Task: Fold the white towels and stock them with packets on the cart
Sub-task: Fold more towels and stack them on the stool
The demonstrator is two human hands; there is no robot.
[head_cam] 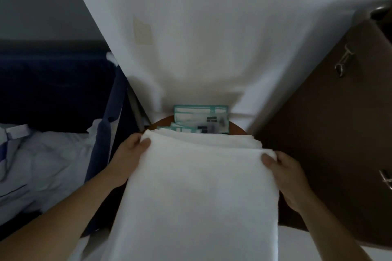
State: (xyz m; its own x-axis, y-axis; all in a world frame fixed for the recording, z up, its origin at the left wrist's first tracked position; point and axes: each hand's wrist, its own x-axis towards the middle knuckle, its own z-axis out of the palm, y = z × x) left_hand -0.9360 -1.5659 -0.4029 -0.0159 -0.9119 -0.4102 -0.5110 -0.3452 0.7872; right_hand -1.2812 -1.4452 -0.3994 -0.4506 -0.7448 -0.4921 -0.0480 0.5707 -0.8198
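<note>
**A:** Far left, a dark blue laundry bag [53,91] with pale linen in it. And the left hand?

**B:** The left hand [129,150] grips the white towel [197,186] at its far left corner, thumb on top.

**A:** Where's the towel?

**B:** It's spread over the round brown tabletop [238,128], hanging toward the person. Teal-edged packets [201,119] sit just behind it, by the wall.

**A:** And on the right?

**B:** The right hand [286,176] pinches the far right corner, thumb on top. Beyond it is a brown cabinet [318,112] with metal handles.

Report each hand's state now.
Left hand: grips the folded white terry towel at its left edge.
Right hand: grips the same towel's right edge.
</note>
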